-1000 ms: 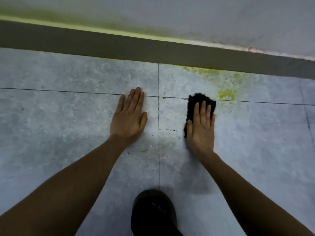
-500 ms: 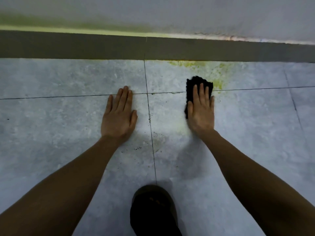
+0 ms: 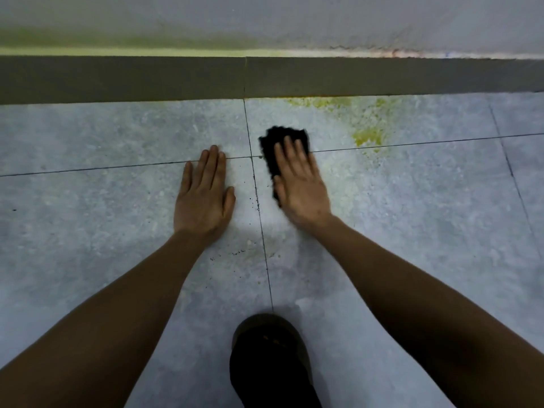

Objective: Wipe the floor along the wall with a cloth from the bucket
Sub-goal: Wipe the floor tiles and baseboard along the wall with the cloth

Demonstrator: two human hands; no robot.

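Note:
A black cloth (image 3: pixel 275 142) lies flat on the grey tiled floor (image 3: pixel 426 219), a short way out from the wall. My right hand (image 3: pixel 300 184) presses down on it with straight fingers and covers its near part; the hand is motion-blurred. My left hand (image 3: pixel 204 192) rests flat on the floor to the left of the cloth, fingers straight, just across a tile joint. A yellow-green stain (image 3: pixel 368 134) marks the tile to the right of the cloth, reaching up to the dark skirting (image 3: pixel 176 79). The bucket is not in view.
The dark skirting runs across the whole view below a pale wall (image 3: pixel 294 22) with a yellow-green line at its base. A dark shoe (image 3: pixel 270 360) stands on the floor at the bottom centre. Small dark specks (image 3: pixel 235 253) lie near the tile joint.
My right hand has slid the cloth back from the skirting and left, off the yellow stain. My left hand has stayed planted on the floor.

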